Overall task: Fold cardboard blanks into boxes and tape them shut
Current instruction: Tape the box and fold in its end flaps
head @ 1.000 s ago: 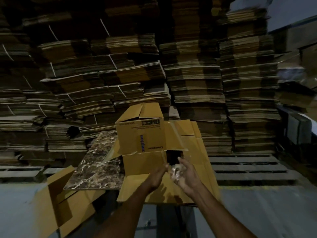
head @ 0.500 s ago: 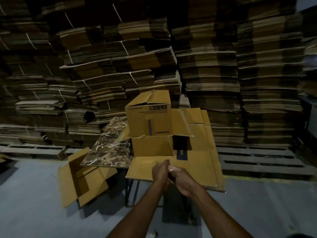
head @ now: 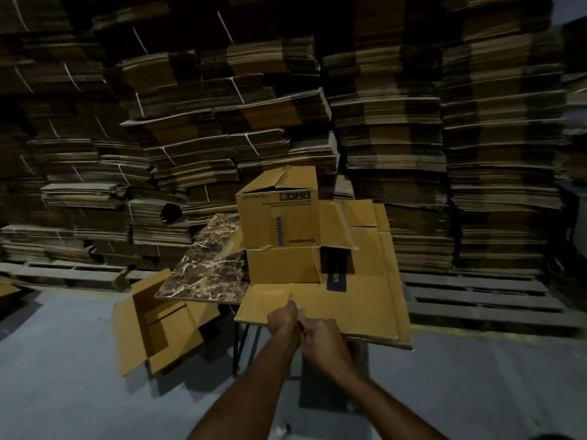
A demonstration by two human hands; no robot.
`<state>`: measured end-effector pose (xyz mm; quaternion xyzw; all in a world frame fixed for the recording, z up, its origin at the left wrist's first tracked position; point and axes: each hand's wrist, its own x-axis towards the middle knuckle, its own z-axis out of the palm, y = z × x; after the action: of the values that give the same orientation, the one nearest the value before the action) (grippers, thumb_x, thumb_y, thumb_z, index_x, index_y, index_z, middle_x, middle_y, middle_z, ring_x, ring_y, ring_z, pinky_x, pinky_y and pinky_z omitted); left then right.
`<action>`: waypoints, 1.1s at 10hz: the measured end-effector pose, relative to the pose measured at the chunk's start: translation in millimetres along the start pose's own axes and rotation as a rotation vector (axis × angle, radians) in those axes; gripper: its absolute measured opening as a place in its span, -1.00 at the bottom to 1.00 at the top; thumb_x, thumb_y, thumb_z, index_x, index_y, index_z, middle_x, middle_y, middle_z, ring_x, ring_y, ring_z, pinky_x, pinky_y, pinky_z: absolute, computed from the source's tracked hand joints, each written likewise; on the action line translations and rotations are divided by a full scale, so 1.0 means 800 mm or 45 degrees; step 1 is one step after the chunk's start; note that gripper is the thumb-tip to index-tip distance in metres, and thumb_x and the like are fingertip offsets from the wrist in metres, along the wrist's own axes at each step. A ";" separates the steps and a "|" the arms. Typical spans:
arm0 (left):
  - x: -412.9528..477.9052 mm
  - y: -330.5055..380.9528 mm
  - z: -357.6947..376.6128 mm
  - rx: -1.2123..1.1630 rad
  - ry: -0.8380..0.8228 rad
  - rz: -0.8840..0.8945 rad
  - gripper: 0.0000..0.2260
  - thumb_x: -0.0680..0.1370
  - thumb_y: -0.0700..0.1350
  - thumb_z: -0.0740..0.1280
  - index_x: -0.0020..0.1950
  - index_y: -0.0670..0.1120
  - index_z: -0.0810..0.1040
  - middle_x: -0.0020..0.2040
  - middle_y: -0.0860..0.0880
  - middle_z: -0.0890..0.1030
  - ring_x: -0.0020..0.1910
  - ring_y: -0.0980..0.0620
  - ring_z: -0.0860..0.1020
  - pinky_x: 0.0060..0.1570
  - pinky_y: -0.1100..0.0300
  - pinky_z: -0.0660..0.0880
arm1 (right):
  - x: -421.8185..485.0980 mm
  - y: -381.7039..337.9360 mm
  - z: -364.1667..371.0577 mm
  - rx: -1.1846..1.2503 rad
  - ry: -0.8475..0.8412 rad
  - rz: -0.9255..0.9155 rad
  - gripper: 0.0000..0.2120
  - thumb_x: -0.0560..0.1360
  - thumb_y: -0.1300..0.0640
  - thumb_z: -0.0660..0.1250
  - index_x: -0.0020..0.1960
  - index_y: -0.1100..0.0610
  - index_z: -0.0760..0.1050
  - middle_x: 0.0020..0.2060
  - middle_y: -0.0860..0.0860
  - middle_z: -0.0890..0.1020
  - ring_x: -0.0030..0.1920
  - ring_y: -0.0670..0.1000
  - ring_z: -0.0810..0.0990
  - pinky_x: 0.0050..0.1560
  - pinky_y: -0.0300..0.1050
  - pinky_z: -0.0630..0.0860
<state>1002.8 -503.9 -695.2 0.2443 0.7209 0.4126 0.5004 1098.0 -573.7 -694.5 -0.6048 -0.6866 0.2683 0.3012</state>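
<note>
At the left, an open box stands on the floor, leaning against the near left corner of the bench. On the bench, an erected box sits with its print inverted and its top flaps folded in. No tape can be made out on it. It rests on the far part of a stack of flat blanks, which overhangs the near edge of the bench.

The left hand and right hand meet over the near edge of the top blank. Both have the fingers curled, and the hands touch each other. A pale sliver shows between them. What it is, and which hand grips it, cannot be told.

One second ago the hands were slightly apart, farther in over the blank, and the right hand carried a glossy, clear object. They have since closed together and drawn back to the near edge. This is consistent with freeing a tape end, so taping appears to be in preparation, not yet begun.

At the right, pallets lie on the floor. Bundled stacks fill the far side.
</note>
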 end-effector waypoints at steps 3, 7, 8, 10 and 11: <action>-0.035 -0.015 0.018 -0.284 -0.745 -0.068 -0.70 0.58 0.02 0.31 0.12 -0.19 0.61 0.13 -0.20 0.65 0.14 -0.16 0.59 0.07 -0.02 0.54 | 0.054 -0.015 -0.024 0.680 0.360 0.626 -0.50 0.64 -0.27 0.13 0.48 -0.05 0.25 0.38 0.10 0.45 0.31 0.19 0.49 0.28 0.15 0.49; 0.001 -0.027 -0.039 0.159 0.191 0.162 -0.48 0.73 0.14 -0.08 0.44 -0.16 0.44 0.39 -0.18 0.49 0.38 -0.24 0.44 0.30 -0.07 0.34 | 0.021 -0.039 -0.015 0.751 -0.618 0.480 -0.72 0.68 0.13 0.09 0.18 0.24 0.52 0.00 0.20 0.59 -0.04 0.09 0.48 0.01 -0.03 0.53; 0.011 -0.023 -0.061 0.584 0.138 0.361 -0.61 0.72 0.04 0.10 0.17 -0.21 0.60 0.21 -0.25 0.61 0.15 -0.24 0.57 0.08 0.03 0.47 | 0.028 -0.026 -0.018 0.326 -0.692 0.376 -0.84 0.68 0.11 0.19 -0.04 0.09 0.49 -0.14 0.02 0.56 -0.19 -0.03 0.54 -0.16 -0.14 0.62; 0.059 -0.020 -0.089 0.886 0.179 0.443 -0.67 0.59 0.09 0.33 -0.12 -0.16 0.65 -0.13 -0.17 0.68 -0.12 -0.19 0.64 -0.15 0.02 0.57 | 0.047 -0.003 -0.001 -0.036 -0.775 0.233 -0.50 0.36 -0.32 0.53 0.02 0.08 0.68 -0.03 -0.01 0.72 -0.04 -0.03 0.66 -0.19 -0.22 0.53; 0.086 -0.006 -0.097 0.956 0.178 0.493 -0.65 0.57 0.12 0.35 -0.28 -0.11 0.56 -0.29 -0.10 0.62 -0.27 -0.10 0.60 -0.30 0.12 0.48 | 0.069 -0.001 0.002 -0.124 -0.819 0.227 -0.58 0.44 -0.21 0.51 0.08 0.10 0.73 0.04 -0.01 0.73 0.08 0.00 0.66 0.08 -0.10 0.56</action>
<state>905.5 -480.7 -722.8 0.5116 0.7942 0.2235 0.2400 1091.4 -518.9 -690.4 -0.5605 -0.7030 0.4376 0.0155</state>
